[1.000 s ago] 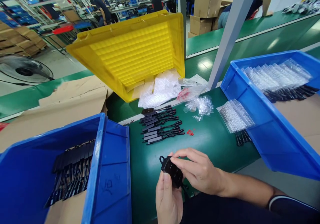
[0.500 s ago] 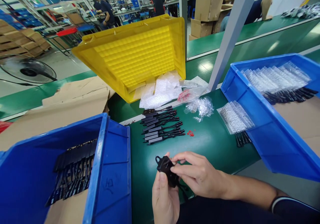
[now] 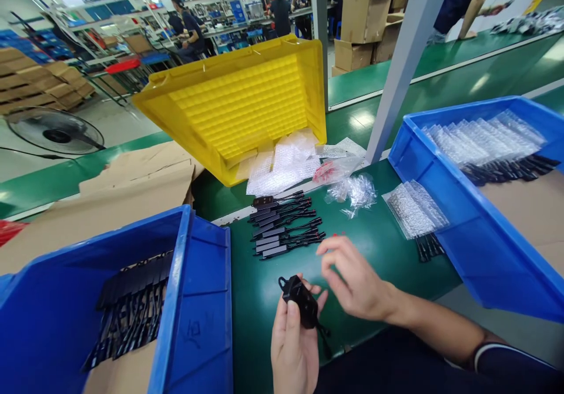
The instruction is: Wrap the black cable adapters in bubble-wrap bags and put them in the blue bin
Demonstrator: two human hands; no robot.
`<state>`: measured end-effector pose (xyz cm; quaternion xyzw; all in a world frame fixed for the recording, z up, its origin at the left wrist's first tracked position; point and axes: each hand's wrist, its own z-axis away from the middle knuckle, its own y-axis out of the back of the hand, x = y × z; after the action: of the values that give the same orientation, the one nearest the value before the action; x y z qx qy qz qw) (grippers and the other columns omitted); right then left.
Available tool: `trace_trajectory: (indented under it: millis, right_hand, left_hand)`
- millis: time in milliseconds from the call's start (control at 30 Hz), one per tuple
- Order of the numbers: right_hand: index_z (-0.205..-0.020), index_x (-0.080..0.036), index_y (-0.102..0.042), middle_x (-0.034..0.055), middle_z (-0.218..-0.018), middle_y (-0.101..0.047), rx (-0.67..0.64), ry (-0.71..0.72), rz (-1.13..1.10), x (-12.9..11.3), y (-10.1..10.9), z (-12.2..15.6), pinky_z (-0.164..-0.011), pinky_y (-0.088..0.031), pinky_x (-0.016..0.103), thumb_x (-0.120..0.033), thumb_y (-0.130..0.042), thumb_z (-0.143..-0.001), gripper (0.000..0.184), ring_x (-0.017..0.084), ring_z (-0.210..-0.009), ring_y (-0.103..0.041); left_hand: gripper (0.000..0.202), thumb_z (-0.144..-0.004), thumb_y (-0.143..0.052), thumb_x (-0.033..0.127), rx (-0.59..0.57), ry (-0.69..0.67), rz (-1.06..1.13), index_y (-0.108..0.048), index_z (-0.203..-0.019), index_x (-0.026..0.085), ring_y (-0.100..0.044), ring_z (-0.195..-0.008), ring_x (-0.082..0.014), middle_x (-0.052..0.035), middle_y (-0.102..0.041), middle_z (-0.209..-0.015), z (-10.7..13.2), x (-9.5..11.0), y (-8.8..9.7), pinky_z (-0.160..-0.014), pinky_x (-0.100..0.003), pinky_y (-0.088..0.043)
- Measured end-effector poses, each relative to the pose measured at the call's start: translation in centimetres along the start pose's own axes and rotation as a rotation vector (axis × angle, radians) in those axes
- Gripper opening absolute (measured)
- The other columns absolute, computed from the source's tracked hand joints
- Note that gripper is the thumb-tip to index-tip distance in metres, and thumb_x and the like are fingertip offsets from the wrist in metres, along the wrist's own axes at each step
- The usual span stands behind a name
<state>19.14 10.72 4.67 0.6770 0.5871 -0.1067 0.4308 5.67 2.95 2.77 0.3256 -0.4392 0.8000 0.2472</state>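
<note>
My left hand [image 3: 294,341] is closed around a small black box-shaped device [image 3: 302,300], which has a loop at its top end and a short cable hanging below. My right hand [image 3: 352,279] is raised to the right of it, apart from the device, with its fingers bent and spread and nothing visible in them. Small red pieces [image 3: 338,234] show just beyond its fingertips, partly covered by them. Farther up the green table lies a row of similar black devices with cables [image 3: 277,229].
At left stands a blue bin [image 3: 207,276] holding more black devices. Another blue bin [image 3: 467,224] at right holds bubble-wrapped ones, with bubble-wrapped pieces [image 3: 414,209] beside it. A tilted yellow crate [image 3: 247,106], clear plastic bits [image 3: 355,191] and a grey post [image 3: 403,59] stand beyond.
My right hand has let go of the device and moved right and up, towards the red pieces. The left hand still holds the device. A person at the far table has straightened up.
</note>
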Motion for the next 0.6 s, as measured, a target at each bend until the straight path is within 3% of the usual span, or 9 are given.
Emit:
trace_trajectory:
  millis: [100,267,400,500,600]
  right_hand:
    - [-0.090,-0.018,-0.053,0.0105,-0.104,-0.055,0.060,-0.058,0.072,1.0,0.8,-0.4,-0.087,-0.046,0.038,-0.013,-0.048,-0.092,0.007,0.022,-0.102,-0.052]
    - [-0.093,-0.015,-0.054,0.0135,-0.108,-0.056,-0.161,0.061,-0.009,0.7,-0.2,-0.7,-0.090,-0.047,0.038,-0.017,-0.048,-0.095,0.007,0.022,-0.107,-0.051]
    - [-0.086,-0.017,-0.051,0.0122,-0.103,-0.056,-0.113,0.106,-0.033,0.8,-0.5,-0.6,-0.089,-0.047,0.039,-0.012,-0.042,-0.093,0.013,0.022,-0.105,-0.051]
    - [-0.086,-0.019,-0.051,0.0108,-0.101,-0.056,0.048,0.003,0.142,3.6,0.8,-1.0,-0.089,-0.047,0.040,-0.014,-0.043,-0.092,0.012,0.022,-0.103,-0.052]
    - [-0.082,-0.018,-0.056,0.0134,-0.108,-0.056,0.151,-0.274,0.557,9.3,2.4,-1.9,-0.095,-0.044,0.043,-0.018,-0.045,-0.091,0.014,0.026,-0.108,-0.050]
  left_hand:
    - [0.038,-0.071,-0.078,0.045,-0.022,-0.011,-0.011,-0.075,-0.100,0.021,-0.071,-0.087,-0.0224,-0.0088,-0.073,-0.096,-0.4,0.0,0.2,-0.079,-0.038,-0.061]
    - [0.036,-0.070,-0.079,0.042,-0.029,0.071,-0.010,-0.074,-0.101,0.025,-0.069,-0.098,-0.0240,-0.0091,-0.073,-0.103,-0.9,-1.2,0.5,-0.078,-0.030,-0.060]
    - [0.037,-0.068,-0.081,0.043,-0.018,0.078,-0.032,-0.075,-0.099,0.024,-0.068,-0.100,-0.0257,-0.0094,-0.072,-0.105,-1.8,-1.2,0.7,-0.081,-0.033,-0.060]
    - [0.038,-0.067,-0.081,0.045,0.035,0.044,-0.031,-0.074,-0.097,0.023,-0.069,-0.094,-0.0259,-0.0070,-0.072,-0.102,-2.6,-0.1,0.9,-0.084,-0.042,-0.059]
    - [0.033,-0.076,-0.073,0.045,0.025,0.008,-0.034,-0.073,-0.101,0.023,-0.068,-0.100,-0.0271,-0.0060,-0.071,-0.101,-3.4,0.7,1.3,-0.095,-0.049,-0.053]
